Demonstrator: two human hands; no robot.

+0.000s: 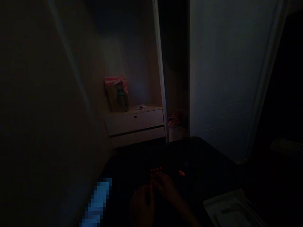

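The light is very dim. My left hand (142, 203) is low over a black table (203, 157), its thumb and fingers curved together around a dark gap. My right hand (165, 185) reaches in from the right, fingertips bent down and meeting the left hand's. A small reddish piece (151, 186) shows between the fingertips; its kind is too dark to make out. Just beyond the fingers lies a short row of several small round red pieces (156, 169). An orange-red piece (181, 173) lies apart to the right, near a dark small object (185, 164).
A pale flat packet or tray (232, 206) lies at the table's right front. A blurred bright blue strip (97, 201) is at left. Behind stands a cabinet with drawers (137, 121), bearing a bottle (122, 101) and a red-and-white striped cloth (115, 81). A pale door panel (220, 78) stands right.
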